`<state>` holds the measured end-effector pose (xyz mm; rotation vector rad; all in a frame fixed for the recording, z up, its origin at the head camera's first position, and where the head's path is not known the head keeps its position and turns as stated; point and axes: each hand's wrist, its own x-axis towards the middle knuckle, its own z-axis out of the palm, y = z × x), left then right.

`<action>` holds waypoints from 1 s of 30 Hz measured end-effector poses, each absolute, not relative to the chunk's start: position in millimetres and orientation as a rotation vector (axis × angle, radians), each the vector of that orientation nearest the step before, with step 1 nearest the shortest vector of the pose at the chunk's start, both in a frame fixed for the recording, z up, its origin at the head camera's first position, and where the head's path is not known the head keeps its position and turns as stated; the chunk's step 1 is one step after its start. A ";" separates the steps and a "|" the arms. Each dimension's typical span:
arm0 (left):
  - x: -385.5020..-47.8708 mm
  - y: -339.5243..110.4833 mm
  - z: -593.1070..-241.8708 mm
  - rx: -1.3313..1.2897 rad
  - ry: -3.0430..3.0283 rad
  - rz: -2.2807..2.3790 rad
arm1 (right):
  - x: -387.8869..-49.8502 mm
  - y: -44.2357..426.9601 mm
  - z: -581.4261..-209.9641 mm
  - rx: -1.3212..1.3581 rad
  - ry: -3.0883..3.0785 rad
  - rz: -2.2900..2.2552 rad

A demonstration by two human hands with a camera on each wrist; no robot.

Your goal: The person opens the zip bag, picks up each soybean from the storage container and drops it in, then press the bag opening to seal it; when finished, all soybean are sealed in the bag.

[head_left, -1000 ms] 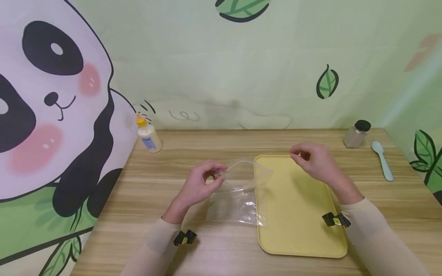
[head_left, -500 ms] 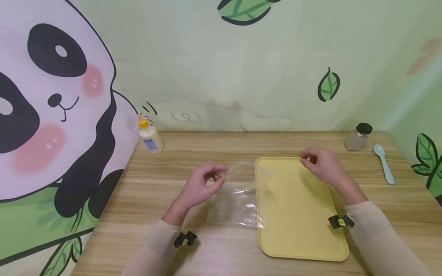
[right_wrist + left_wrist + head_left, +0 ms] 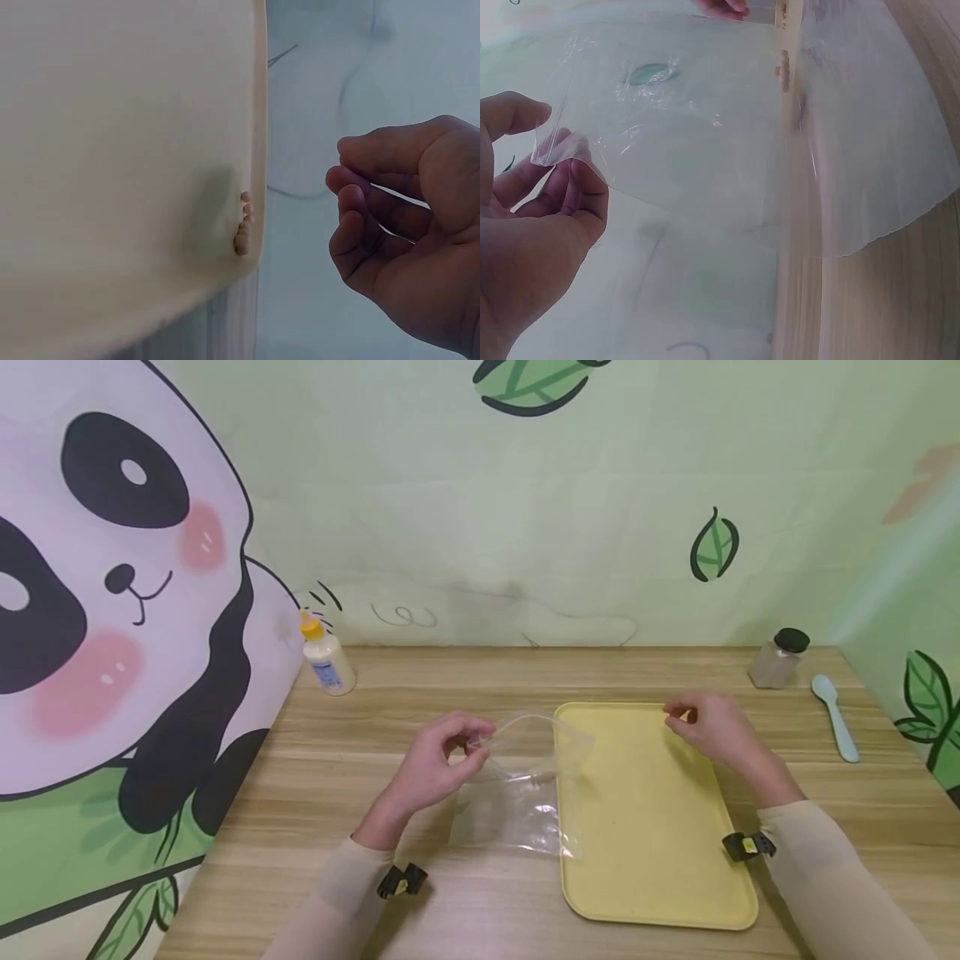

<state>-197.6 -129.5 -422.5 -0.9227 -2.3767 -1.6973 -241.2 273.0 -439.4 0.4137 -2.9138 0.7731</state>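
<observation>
We've got the left hand (image 3: 438, 757) pinching a clear plastic bag (image 3: 506, 814), seen across the left edge of the yellow rectangular tray (image 3: 656, 852). Right hand (image 3: 712, 727) is curled near the tray's far right corner; we can't tell if it pinches anything.

a yellow tray (image 3: 652, 852) lies on the wooden table (image 3: 480, 678). a yellow-topped bottle (image 3: 328, 667) stands back left, a black-topped jar (image 3: 776, 663) back right, by a light blue spoon (image 3: 835, 718). a clear bag (image 3: 506, 817) maybe touches the table.
</observation>
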 end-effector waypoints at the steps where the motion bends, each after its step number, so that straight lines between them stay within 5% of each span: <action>1: -197.3 -129.2 -422.2 -0.919 -2.379 -1.698 | -241.5 274.5 -440.8 0.419 -2.917 0.766; 30: -178.8 -122.9 -392.2 -0.932 -2.373 -1.707 | -248.8 291.3 -451.8 0.439 -3.067 0.615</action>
